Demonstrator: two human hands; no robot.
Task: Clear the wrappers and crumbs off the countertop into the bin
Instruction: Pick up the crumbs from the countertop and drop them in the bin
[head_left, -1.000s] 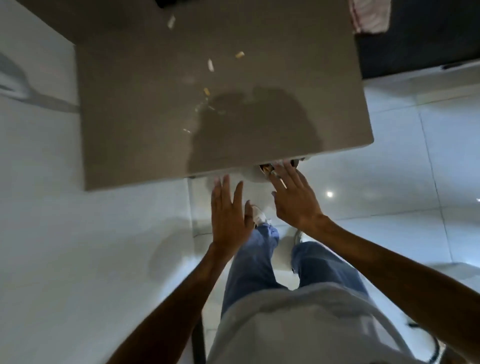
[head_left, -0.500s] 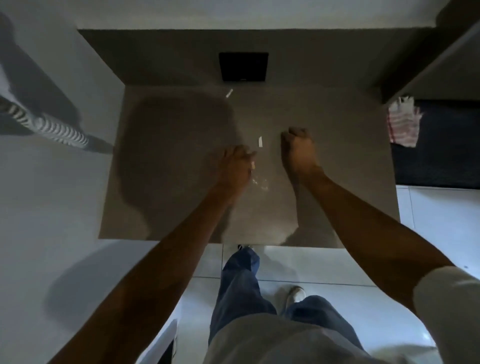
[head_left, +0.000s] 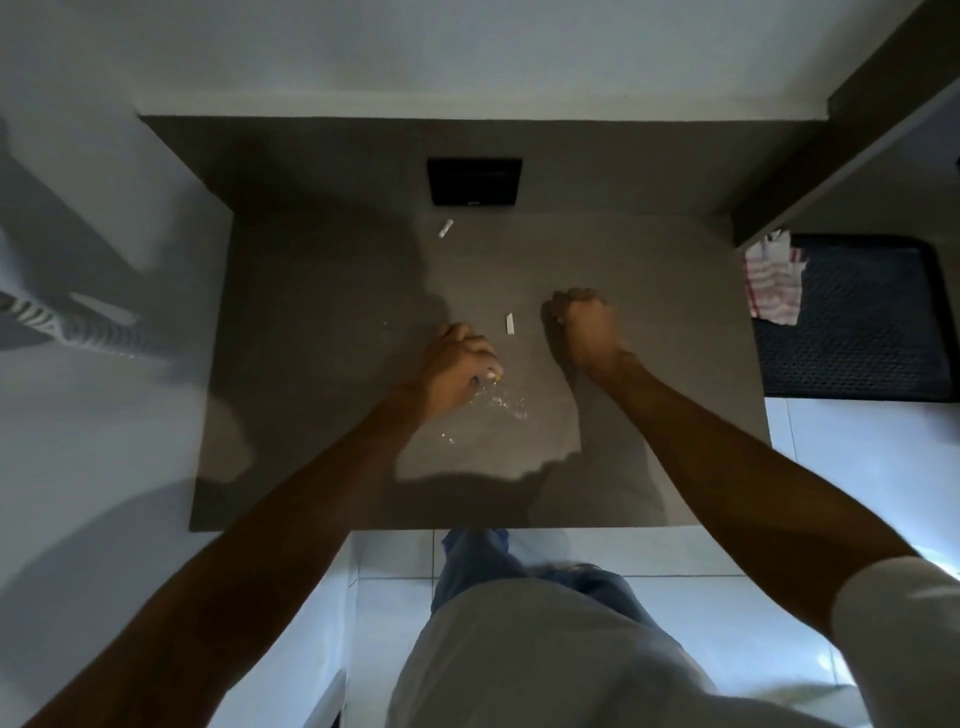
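mid-worktop, the left hand (head_left: 457, 364) pinches what may be a yellow crumb (head_left: 497, 375); the right hand (head_left: 584, 327) is clenched. a white wrapper (head_left: 509, 323) lies between them, lengthwise toward the back edge, nearer the right.

On the countertop (head_left: 311, 364), 1 wrapper (head_left: 509, 323) lies between the hands; another (head_left: 445, 228) lies behind, near the socket (head_left: 474, 181).

Bare forearms, left hand (head_left: 457, 364) and right hand (head_left: 584, 327) ungloved. White short sleeve (head_left: 904, 618) on right arm. Light grey top (head_left: 545, 654), blue jeans (head_left: 478, 558).
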